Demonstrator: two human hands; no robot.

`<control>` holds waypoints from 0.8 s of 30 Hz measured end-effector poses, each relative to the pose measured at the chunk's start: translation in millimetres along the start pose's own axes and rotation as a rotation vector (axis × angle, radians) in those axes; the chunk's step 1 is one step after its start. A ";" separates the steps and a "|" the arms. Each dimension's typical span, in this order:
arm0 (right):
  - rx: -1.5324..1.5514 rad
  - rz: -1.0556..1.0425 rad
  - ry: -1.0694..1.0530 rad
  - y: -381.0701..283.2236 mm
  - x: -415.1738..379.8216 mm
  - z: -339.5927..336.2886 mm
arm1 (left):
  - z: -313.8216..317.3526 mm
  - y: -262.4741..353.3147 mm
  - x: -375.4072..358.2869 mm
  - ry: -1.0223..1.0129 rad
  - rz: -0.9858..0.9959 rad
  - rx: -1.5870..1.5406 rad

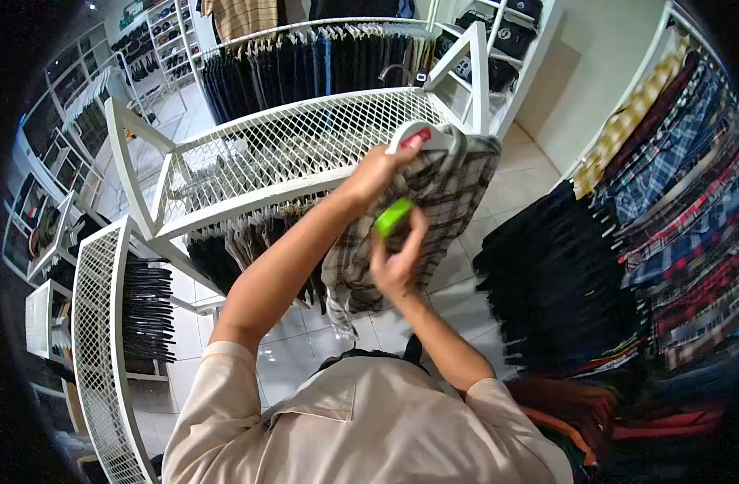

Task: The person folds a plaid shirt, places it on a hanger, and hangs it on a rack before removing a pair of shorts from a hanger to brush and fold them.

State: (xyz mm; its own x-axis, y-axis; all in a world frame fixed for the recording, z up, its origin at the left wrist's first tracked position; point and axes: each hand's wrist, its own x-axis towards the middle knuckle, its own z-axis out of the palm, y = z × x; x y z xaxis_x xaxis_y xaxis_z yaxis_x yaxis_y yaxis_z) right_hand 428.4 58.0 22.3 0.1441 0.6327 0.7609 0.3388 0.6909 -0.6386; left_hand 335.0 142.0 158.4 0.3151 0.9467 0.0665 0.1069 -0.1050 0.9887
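Your left arm stretches up and forward, nearly straight, and your left hand [375,172] is clenched on the top of a white hanger [422,135] that carries a red mark. Your right arm is bent at the elbow, with your right hand [398,262] raised just below the left; its fingers pinch a small bright green object [393,218], too small to tell what it is. From the hanger falls a plaid shirt [434,210], grey and cream checked with dark lines, its fabric bunched and its hem trailing down below both hands. The shirt hangs directly under your left grip and lies right behind your right hand, with the green object pressed against its front, about midway between your two hands.
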 end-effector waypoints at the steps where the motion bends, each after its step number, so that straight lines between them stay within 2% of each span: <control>1: 0.045 -0.053 -0.109 -0.6 -22.7 0.2 | -3.3 2.2 -2.6 0.019 0.007 -0.025; 3: 0.030 -0.181 -0.646 -4.8 -45.8 -20.1 | -17.9 10.4 -9.0 0.073 0.034 -0.078; 5: 0.043 -0.233 -0.501 1.3 -38.7 -21.8 | -29.9 1.8 -2.3 0.069 -0.067 -0.038; 6: 0.048 -0.245 -0.427 -2.4 -38.0 -22.9 | -24.6 -4.0 -2.3 0.138 -0.026 -0.052; 7: -0.048 -0.286 -0.221 -13.1 -12.8 -19.5 | -18.8 -8.6 -2.4 0.204 0.016 -0.069; 9: -0.167 -0.262 -0.027 -15.0 31.3 -16.0 | -15.3 -0.5 -10.4 0.001 0.007 -0.114; 10: -0.214 -0.221 -0.037 -6.3 47.9 -18.4 | -9.9 3.4 -16.6 0.002 -0.056 -0.185; 11: -0.282 -0.285 0.086 13.2 60.7 -18.6 | -1.9 12.3 -25.9 0.178 -0.030 -0.106; 13: -0.417 -0.053 0.214 40.3 69.4 -31.9 | -10.2 9.2 -28.1 0.160 -0.017 -0.225; 14: -0.389 -0.012 0.270 52.1 69.1 -43.7 | -24.4 -15.1 -16.6 0.169 -0.016 -0.066; 15: -0.362 0.033 0.328 46.0 72.5 -50.0 | -29.0 -11.0 -19.6 0.149 0.045 -0.008; 19: -0.378 -0.255 0.209 25.0 91.8 -58.5 | -29.3 -4.0 -37.1 0.096 0.051 0.149; 21: -0.487 -0.195 0.225 48.5 109.7 -69.5 | -29.3 6.1 -46.0 0.086 0.057 0.311; 23: -0.460 0.179 0.329 88.9 120.9 -94.0 | -35.5 -5.0 -44.5 0.051 0.089 0.201; 24: -0.517 0.203 0.382 110.4 117.8 -111.4 | -40.5 -6.5 -47.3 0.053 0.076 0.198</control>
State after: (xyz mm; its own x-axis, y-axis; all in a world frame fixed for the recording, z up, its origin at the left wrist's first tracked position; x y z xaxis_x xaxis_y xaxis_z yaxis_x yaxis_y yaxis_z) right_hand 586.4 169.8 54.2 0.5385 0.4987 0.6792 0.6579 0.2548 -0.7087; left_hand 281.3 110.3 154.3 0.2801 0.9479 0.1517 0.2699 -0.2294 0.9351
